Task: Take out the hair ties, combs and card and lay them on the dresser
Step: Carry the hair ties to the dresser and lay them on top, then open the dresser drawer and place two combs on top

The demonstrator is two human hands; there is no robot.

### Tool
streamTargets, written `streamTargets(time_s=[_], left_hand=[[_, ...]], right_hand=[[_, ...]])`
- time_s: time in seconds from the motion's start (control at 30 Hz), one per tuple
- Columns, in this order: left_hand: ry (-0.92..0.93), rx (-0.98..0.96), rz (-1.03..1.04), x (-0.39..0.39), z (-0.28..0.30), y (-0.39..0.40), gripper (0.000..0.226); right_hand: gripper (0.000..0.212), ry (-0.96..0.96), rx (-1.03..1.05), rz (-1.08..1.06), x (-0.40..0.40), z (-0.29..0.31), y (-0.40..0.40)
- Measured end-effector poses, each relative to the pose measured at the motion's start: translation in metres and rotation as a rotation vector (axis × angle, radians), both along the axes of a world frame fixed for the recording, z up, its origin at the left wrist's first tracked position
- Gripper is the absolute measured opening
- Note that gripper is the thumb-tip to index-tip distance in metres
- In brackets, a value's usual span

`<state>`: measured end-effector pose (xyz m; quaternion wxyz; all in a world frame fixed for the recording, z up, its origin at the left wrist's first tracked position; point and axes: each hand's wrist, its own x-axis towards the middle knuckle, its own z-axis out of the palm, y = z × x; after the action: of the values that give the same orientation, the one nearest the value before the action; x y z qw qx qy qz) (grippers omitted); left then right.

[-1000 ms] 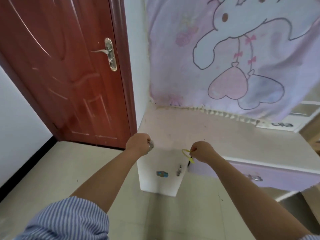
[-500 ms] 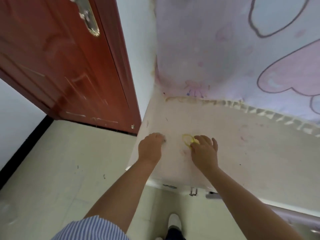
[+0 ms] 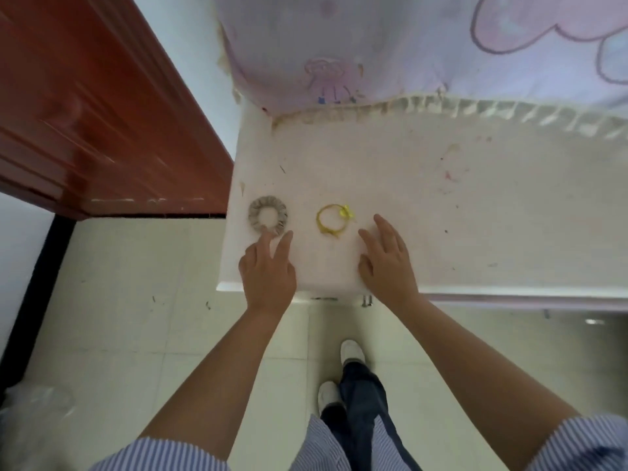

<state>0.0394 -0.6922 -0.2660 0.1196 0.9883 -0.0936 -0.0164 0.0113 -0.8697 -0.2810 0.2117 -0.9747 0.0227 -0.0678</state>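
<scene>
We are looking down at the dresser's pale surface (image 3: 390, 185), where two hair ties are lying side by side near the front left corner. The grey scrunchie (image 3: 268, 219) is sitting nearest the left edge, and the thin yellow hair tie (image 3: 334, 219) is lying just beside it to the right. Our left hand (image 3: 268, 270) is released, fingers spread, one fingertip touching the scrunchie's near rim. Our right hand (image 3: 387, 263) is hovering unclenched, grasping nothing, just right of the yellow tie.
</scene>
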Motion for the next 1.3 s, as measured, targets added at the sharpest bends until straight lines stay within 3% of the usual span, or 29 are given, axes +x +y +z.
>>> streamTargets(time_s=[0.17, 0.33, 0.47, 0.6, 0.7, 0.77, 0.83, 1.03, 1.13, 1.2, 1.3], left_hand=[[0.006, -0.041, -0.316, -0.026, 0.004, -0.057, 0.047], [0.156, -0.069, -0.538, -0.057, -0.012, -0.166, 0.052], [0.208, -0.009, -0.472, -0.076, -0.037, -0.236, 0.057], [0.089, 0.028, -0.364, -0.078, -0.047, -0.252, 0.058], [0.046, 0.101, -0.393, -0.077, -0.045, -0.253, 0.064], [0.093, 0.153, -0.363, -0.075, -0.046, -0.254, 0.062], [0.159, 0.201, -0.350, -0.073, -0.046, -0.256, 0.059], [0.259, 0.381, -0.290, -0.076, -0.034, -0.264, 0.059], [0.275, 0.338, -0.214, -0.102, -0.033, -0.274, 0.063], [0.265, 0.275, -0.274, -0.138, -0.041, -0.282, 0.067], [0.262, 0.235, -0.318, -0.203, -0.057, -0.281, 0.072]], right_hand=[[0.036, 0.157, -0.080, -0.041, -0.107, -0.008, -0.075], [0.045, 0.338, -0.136, -0.313, -0.182, -0.006, -0.161], [0.049, 0.436, -0.239, -0.382, -0.188, -0.024, -0.220], [0.048, 0.511, -0.305, -0.295, -0.167, -0.053, -0.249], [0.034, 0.423, -0.315, -0.230, -0.162, -0.068, -0.258], [0.024, 0.309, -0.341, -0.164, -0.163, -0.073, -0.265], [0.021, 0.331, -0.261, -0.131, -0.166, -0.072, -0.270], [0.037, 0.388, -0.183, -0.137, -0.205, -0.073, -0.269], [0.032, 0.386, -0.171, -0.122, -0.238, -0.071, -0.264], [0.022, 0.391, -0.230, -0.107, -0.255, -0.066, -0.259], [0.028, 0.376, -0.213, -0.098, -0.273, -0.065, -0.256]])
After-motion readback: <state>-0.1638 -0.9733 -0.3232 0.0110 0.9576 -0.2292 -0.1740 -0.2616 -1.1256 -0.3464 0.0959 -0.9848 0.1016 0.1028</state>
